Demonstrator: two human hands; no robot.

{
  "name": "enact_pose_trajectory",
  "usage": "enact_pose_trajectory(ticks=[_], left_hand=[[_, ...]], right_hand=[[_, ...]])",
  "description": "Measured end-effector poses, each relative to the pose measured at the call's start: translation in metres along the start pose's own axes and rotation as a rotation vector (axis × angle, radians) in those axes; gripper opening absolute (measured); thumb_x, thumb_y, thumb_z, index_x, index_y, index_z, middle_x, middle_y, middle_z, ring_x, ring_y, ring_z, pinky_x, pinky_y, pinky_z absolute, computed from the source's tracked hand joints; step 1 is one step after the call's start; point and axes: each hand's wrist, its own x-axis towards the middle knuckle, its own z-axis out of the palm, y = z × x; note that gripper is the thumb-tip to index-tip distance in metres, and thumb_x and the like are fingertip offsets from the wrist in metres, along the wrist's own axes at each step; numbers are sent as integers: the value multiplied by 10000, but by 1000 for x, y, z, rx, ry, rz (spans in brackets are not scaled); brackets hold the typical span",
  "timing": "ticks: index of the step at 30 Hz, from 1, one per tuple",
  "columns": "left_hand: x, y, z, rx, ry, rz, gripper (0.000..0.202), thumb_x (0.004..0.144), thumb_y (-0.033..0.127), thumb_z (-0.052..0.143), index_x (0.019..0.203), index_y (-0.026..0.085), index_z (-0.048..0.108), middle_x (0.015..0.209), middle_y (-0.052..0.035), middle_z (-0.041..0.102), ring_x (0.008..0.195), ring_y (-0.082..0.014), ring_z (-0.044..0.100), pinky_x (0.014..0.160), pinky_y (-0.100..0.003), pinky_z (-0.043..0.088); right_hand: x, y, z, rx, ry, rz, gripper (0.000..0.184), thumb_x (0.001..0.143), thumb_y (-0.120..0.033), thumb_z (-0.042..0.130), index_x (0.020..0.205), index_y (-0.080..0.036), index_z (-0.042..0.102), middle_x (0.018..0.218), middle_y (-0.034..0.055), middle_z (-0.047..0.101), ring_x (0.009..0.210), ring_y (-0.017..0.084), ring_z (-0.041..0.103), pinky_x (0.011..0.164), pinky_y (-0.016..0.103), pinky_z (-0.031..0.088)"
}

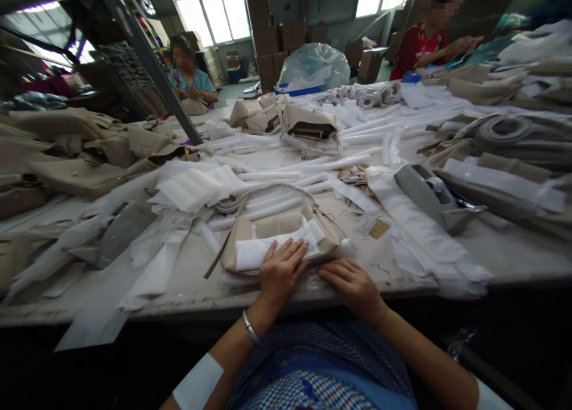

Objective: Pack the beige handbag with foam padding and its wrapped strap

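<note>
Beige leather handbag point(277, 237) lying flat near the worktop's point(196, 294) front edge, long axis left to right, curved handle point(286, 189) arching away toward the far side. White folded paper strip point(268, 252) laid along that same axis over the bag's near face. Left hand point(279, 273) flat, fingers spread and extended, pressing on the strip and the bag's lower edge; gripping nothing. Right hand point(353, 285) just beside it, palm down, fingers loosely together, resting on the worktop rim at the bag's right corner, nothing clamped. Left hand nearer the bag's middle, bag lying straight ahead of both. Little open room: loose white sheets point(152, 267) crowding the left, a long wrapped strip point(415, 225) and grey tape dispenser point(433, 198) to the right. Farther off, rolled white tubes point(286, 174), a second handbag point(308, 127), piles of beige bags point(80, 154). At the far end, two other people seated at work.
</note>
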Motion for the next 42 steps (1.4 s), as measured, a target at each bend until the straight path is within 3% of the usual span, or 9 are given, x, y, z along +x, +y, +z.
enact_pose_trajectory(ticks=[4, 7, 11, 15, 19, 24, 34, 39, 42], left_hand=[[-3, -2, 3, 11, 21, 24, 387, 983, 336, 530, 1368, 287, 540, 1350, -31, 620, 1275, -223, 566, 1143, -497, 367], [-3, -2, 2, 14, 27, 30, 386, 986, 316, 526, 1370, 283, 536, 1351, -28, 619, 1281, -220, 560, 1146, -492, 361], [-3, -2, 3, 17, 17, 33, 389, 981, 317, 537, 1368, 276, 535, 1361, -19, 611, 1294, -220, 548, 1149, -497, 355], [-4, -2, 4, 22, 17, 32, 392, 977, 329, 543, 1364, 270, 537, 1361, -20, 613, 1289, -219, 552, 1148, -504, 357], [-4, -2, 7, 17, 35, 32, 395, 976, 351, 543, 1362, 267, 539, 1358, -27, 615, 1297, -223, 544, 1155, -503, 345], [-4, -3, 4, -1, 40, 31, 369, 996, 334, 504, 1360, 281, 540, 1359, -12, 616, 1299, -217, 543, 1162, -496, 338], [-9, 5, 10, 63, 79, 59, 338, 991, 340, 513, 1318, 296, 584, 1379, -24, 601, 1314, -275, 525, 1157, -569, 319], [-12, 2, 15, 111, 92, 105, 360, 981, 280, 530, 1339, 296, 569, 1385, -29, 593, 1310, -285, 528, 1144, -560, 350], [-11, 2, 13, 114, 97, 119, 350, 983, 273, 528, 1327, 294, 584, 1381, -33, 598, 1311, -280, 528, 1148, -548, 353]], right_hand=[[-16, -2, -8, 37, -184, 9, 455, 957, -310, 593, 1384, -163, 542, 1290, 141, 650, 1224, 284, 575, 1075, 530, 448], [-18, 1, -6, 86, -235, -10, 446, 951, -299, 599, 1377, -175, 551, 1284, 126, 657, 1232, 275, 576, 1056, 498, 482], [-8, 5, -6, 170, -222, -28, 267, 964, -254, 582, 1206, -178, 666, 1081, 93, 735, 1022, 216, 675, 881, 346, 577], [10, 1, -16, 80, -110, -75, 207, 965, -213, 586, 1138, -210, 700, 879, 48, 746, 753, 159, 677, 730, 286, 548], [32, 1, -19, -88, 38, -7, 291, 949, -190, 615, 1231, -244, 665, 1034, 53, 748, 942, 189, 668, 908, 337, 479], [46, 14, -5, -180, -22, -46, 226, 971, -177, 569, 1133, -255, 707, 1022, 30, 743, 964, 188, 633, 905, 341, 437], [31, 17, 8, -109, 34, -70, 251, 947, -120, 579, 1135, -234, 701, 985, 33, 740, 957, 197, 623, 942, 379, 465], [7, 12, -10, -67, -75, -128, 435, 961, -92, 538, 1372, -235, 553, 1257, 67, 677, 1176, 214, 586, 1123, 463, 379], [-10, 6, -16, -24, -203, -113, 455, 950, -212, 614, 1397, -217, 528, 1306, 88, 648, 1211, 242, 570, 1108, 483, 404]])
